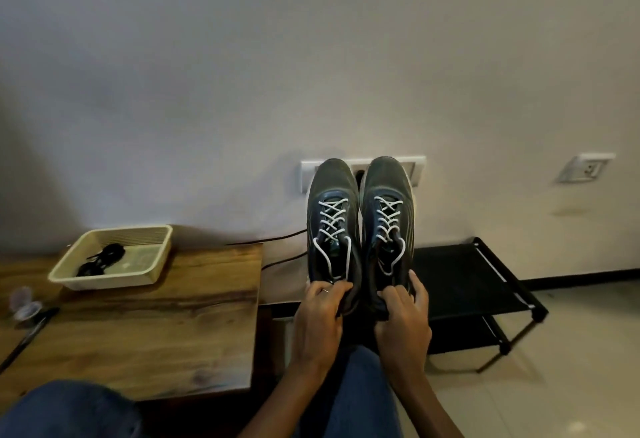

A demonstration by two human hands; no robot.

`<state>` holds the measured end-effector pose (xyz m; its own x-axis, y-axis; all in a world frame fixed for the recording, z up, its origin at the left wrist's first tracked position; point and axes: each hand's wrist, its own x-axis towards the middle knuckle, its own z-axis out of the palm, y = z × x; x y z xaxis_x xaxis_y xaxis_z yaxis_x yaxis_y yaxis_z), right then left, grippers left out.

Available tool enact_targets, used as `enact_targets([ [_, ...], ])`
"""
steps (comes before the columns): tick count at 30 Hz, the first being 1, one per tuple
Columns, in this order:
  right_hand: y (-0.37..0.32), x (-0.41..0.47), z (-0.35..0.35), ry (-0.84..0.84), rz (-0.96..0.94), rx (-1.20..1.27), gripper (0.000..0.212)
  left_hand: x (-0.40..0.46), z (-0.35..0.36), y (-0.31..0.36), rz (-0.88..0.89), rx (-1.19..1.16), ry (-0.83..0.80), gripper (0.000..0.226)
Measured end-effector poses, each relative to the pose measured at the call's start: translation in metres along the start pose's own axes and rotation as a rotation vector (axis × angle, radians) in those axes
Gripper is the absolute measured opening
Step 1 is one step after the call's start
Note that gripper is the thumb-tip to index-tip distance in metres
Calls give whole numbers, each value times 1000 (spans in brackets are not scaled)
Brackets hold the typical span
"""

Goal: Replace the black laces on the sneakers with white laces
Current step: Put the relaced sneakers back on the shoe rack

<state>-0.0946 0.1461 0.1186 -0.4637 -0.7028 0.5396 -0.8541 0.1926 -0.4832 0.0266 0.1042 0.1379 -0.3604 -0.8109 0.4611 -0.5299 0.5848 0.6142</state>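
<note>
Left hand (320,313) and right hand (403,313) each grip a white-laced sneaker (333,222) heel; level, paired carrying keeps loose lace ends from snagging.

sneakers (360,229) side by side, held before wall | tray (152,273) on table (156,326) left | rack (474,278) right

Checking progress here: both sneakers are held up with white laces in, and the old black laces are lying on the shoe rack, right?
Not quite. The head view shows the black laces in the beige tray on the wooden table, not on the shoe rack. The rest holds: the left hand and right hand hold up both sneakers with white laces.
</note>
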Motion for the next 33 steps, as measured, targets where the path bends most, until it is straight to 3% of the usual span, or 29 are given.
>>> enact_targets([
  [7, 60, 1, 12, -61, 58, -92, 32, 13, 64, -8, -19, -15, -137, 46],
  [17, 110, 0, 66, -297, 198, -102, 36, 36, 115, -66, -170, 50, -461, 42],
  [28, 136, 10, 106, -425, 257, -90, 27, 35, 152, -91, -210, 75, -506, 37],
  [33, 149, 29, 107, -547, 223, -106, 35, 44, 157, -85, -197, 67, -536, 36],
])
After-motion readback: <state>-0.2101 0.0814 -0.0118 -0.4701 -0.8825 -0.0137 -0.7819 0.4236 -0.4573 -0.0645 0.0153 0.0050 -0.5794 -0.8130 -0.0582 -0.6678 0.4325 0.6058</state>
